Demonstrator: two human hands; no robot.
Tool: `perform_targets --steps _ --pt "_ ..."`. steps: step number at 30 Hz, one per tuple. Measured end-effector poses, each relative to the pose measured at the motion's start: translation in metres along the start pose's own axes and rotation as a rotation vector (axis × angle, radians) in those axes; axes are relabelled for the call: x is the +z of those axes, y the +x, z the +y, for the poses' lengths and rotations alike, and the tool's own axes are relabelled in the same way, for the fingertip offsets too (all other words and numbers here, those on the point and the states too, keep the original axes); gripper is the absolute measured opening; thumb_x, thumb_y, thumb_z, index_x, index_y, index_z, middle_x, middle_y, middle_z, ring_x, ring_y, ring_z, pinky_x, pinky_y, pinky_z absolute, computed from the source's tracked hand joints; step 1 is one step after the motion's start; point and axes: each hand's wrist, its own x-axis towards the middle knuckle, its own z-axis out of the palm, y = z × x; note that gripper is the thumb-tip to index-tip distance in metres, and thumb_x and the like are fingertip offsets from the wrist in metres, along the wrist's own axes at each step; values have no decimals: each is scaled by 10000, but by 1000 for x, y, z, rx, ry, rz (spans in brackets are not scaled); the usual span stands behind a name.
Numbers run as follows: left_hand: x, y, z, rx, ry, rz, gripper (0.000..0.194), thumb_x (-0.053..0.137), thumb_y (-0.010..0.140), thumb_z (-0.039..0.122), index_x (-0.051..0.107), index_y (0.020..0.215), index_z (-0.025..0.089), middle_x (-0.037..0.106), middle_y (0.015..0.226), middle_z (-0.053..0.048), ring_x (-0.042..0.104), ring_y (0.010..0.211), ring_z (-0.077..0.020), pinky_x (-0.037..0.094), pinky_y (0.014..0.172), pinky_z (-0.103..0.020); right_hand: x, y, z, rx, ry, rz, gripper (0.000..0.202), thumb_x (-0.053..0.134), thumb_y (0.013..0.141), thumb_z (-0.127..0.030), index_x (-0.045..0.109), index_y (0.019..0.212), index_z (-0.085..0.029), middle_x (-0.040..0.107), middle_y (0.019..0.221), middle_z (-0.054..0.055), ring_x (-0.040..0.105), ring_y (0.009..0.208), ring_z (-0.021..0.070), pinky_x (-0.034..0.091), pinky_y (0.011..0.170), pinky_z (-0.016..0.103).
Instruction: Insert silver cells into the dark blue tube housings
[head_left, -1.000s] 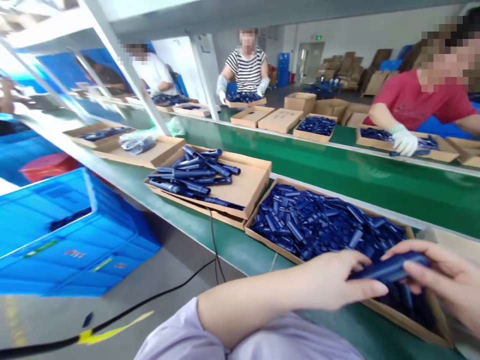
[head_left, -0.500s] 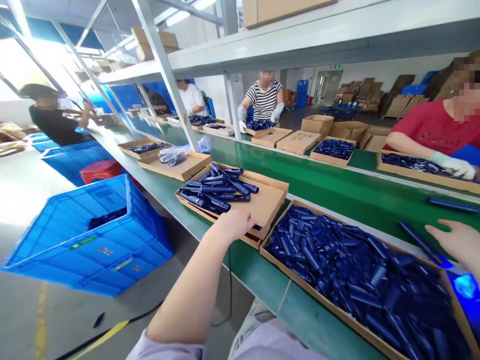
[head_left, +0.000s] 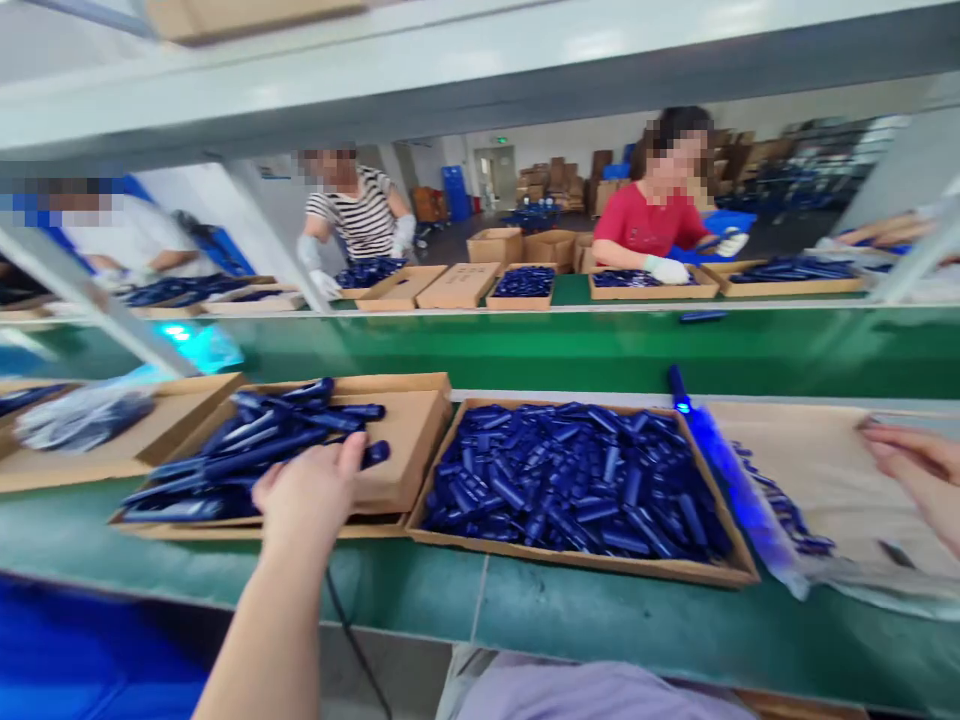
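Observation:
My left hand reaches over a cardboard tray of long dark blue tubes. Its fingers are bent down beside a tube end, and whatever lies under them is hidden. At the right edge my right hand has its fingers together at the corner of a brown sheet; what they hold is too small to make out. Small dark pieces lie on that sheet. Between my hands sits a cardboard tray heaped with short blue parts.
A green belt runs behind the trays, with a blue tube on it. Across it, people in a striped shirt and a red shirt work at trays. A metal shelf spans overhead. Plastic bags lie left.
The view has swung to the right. My left hand has moved from the tray's bare cardboard to its tubes. My right hand has moved from near a tube to the brown sheet.

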Motion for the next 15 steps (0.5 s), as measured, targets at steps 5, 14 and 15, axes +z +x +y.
perform_targets --steps 5,14,15 --pt "-6 -58 100 451 -42 187 579 178 948 457 629 794 128 623 864 -94 519 796 -159 273 718 -281 -14 -93 -133 -443 356 -238 330 454 1027 -431 620 1202 -206 550 1254 64 546 1135 217 450 1031 363" --pt "34 -144 209 941 -530 157 365 402 904 344 568 1156 139 597 1167 -106 552 1131 -206 376 993 -365 21 -135 -184 -529 362 -282 335 477 1019 -194 477 1344 -114 557 1183 113 577 1045 229 532 930 373" --pt "37 -143 209 883 -714 232 430 461 887 385 526 1235 140 510 1318 -116 463 1273 -215 339 1084 -371 21 -134 -180 -491 382 -179 311 445 1045 -232 482 1336 -126 556 1188 106 572 1055 224 526 934 365"
